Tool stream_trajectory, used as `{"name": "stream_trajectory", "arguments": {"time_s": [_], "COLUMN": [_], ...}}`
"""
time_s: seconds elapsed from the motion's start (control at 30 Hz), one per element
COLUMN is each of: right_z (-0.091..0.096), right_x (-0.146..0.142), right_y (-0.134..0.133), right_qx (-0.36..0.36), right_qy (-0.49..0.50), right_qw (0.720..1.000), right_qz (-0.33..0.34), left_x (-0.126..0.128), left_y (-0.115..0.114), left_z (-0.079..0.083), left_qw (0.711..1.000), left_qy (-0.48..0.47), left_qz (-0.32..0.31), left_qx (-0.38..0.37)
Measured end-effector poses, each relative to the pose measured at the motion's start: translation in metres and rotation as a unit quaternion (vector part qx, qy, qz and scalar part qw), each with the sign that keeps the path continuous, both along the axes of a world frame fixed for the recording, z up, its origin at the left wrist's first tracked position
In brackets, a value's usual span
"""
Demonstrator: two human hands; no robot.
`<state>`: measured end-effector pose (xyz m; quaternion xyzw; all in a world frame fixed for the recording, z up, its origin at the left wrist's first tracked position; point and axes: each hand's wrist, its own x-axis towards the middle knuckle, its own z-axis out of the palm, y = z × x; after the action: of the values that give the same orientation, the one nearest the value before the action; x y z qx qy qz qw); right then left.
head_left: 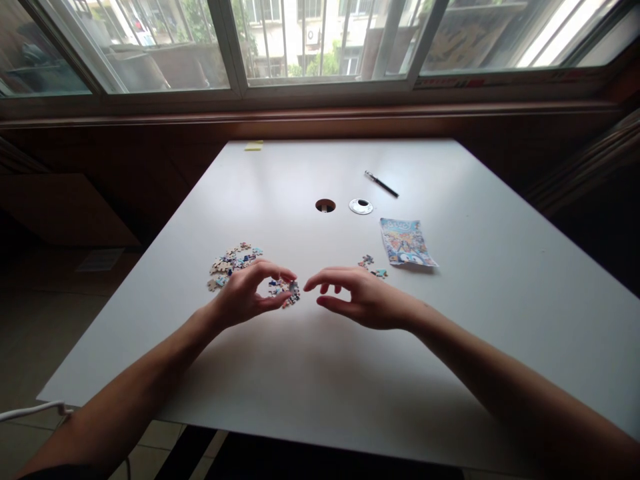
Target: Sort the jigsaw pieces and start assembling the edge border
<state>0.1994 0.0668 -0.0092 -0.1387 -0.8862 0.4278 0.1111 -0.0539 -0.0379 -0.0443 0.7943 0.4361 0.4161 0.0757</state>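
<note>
Between the thumb and fingertips of my left hand (249, 290) is a small jigsaw puzzle piece (293, 287), held above the white table. Just under and beyond it lies a small cluster of puzzle pieces (275, 287), partly hidden by the fingers. My right hand (363, 295) hovers to the right with thumb and fingers apart, nothing visible in them. A larger loose heap of puzzle pieces (233, 259) lies behind my left hand. Several more pieces (367, 261) lie just beyond my right hand, which partly covers them.
A colourful printed picture sheet (407, 242) lies at right on the white table (320, 373). Farther back are a black pen (382, 184), a round metal grommet cover (361, 206) and an open cable hole (325, 206). A yellow sticky note (254, 145) marks the far edge, below a window.
</note>
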Motion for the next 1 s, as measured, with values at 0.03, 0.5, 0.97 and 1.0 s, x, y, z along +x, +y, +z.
{"name": "stream_trajectory", "arguments": {"time_s": [0.03,0.5,0.97,1.0], "right_z": [0.0,-0.007,-0.005,-0.006], "right_x": [0.0,0.004,0.027,0.027], "right_y": [-0.002,0.025,0.061,0.061], "right_qx": [-0.007,-0.041,0.156,0.167], "right_qy": [0.004,0.035,-0.235,-0.239], "right_qw": [1.0,0.988,0.947,0.945], "right_qz": [0.02,-0.142,-0.154,-0.149], "left_x": [0.002,-0.001,-0.007,-0.008], "left_y": [-0.001,0.001,0.004,0.004], "left_z": [-0.001,0.003,0.004,0.005], "left_qw": [1.0,1.0,0.996,0.996], "left_qy": [-0.01,0.011,0.04,0.044], "left_qz": [-0.013,0.023,0.061,0.069], "left_qx": [-0.014,0.005,0.044,0.045]}}
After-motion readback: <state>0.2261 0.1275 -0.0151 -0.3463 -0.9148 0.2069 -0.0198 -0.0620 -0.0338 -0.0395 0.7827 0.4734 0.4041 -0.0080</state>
